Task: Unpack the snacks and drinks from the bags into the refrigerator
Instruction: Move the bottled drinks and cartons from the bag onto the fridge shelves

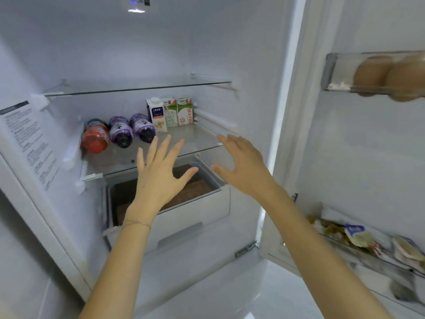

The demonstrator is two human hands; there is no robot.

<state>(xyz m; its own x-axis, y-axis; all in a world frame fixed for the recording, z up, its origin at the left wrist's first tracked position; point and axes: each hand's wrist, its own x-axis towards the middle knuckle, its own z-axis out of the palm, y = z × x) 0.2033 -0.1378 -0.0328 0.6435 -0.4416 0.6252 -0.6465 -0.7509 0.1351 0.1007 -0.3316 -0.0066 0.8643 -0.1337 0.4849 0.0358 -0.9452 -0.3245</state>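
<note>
Refrigerator: the refrigerator (pixel 253 65) is seen open, white inside, with its door (pixel 368 146) swung out to the right.
Bottles: three are laid on their sides, close together, at the left of the lower glass shelf (pixel 195 139) — a red bottle (pixel 95 139) against the left wall, a purple bottle (pixel 121 132) next to it, and a second purple bottle (pixel 142 127) beside that.
Cartons: three are stood upright in a row at the back of the same shelf, just right of the bottles. A white-and-blue carton (pixel 156 115) is in front, with a green-and-white carton (pixel 170 112) and a second green-and-white carton (pixel 184 110) beside it.
Left hand: the left hand (pixel 158 171) is held up before the shelf's front edge with fingers spread, and nothing is gripped. A thin bracelet (pixel 135 223) is worn at the wrist.
Right hand: the right hand (pixel 243 164) is spread likewise, empty, near the shelf's right front corner.
In the way: part of the drawer (pixel 184 212) below the shelf is covered by the left hand and forearm. Something brown is seen inside, but what it is cannot be told.
Above: an upper glass shelf (pixel 138 88) is fitted over the drinks.
Door: eggs (pixel 391 74) are kept in the upper bin — blurred — and packets (pixel 368 240) in the lower one.
Left wall: a printed label (pixel 25 139) is stuck there, its text too small to read.
</note>
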